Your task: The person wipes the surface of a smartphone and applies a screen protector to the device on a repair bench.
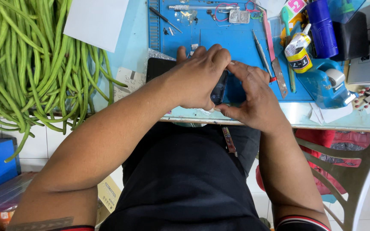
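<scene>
You're working a dark phone [219, 87] right at the near edge of the tabletop [296, 114], and it's sitting almost wholly inside your grip, with only a strip of its glossy face showing between your palms. Your left hand [198, 77] is curling over the top of it, fingers closed down along the far side. Your right hand [253, 96] is clamping it from the other side, thumb and fingertips pinching the edge. Both are gripping the phone firmly.

My read: you're pressing or prying along a seam, so you're better off keeping the pressure even on both sides and the phone flat over the blue work mat [236, 38], not hanging past the edge.

Just beyond your right knuckles, tweezers [262, 53] and a flat metal blade [280, 79] are lying within easy reach. Further right, a small glue bottle [299, 53] and a blue tape dispenser [328, 83] are standing. Past your left wrist, a heap of long green beans [31, 64] is crowding the tabletop, so you're wise keeping your elbow tucked.
</scene>
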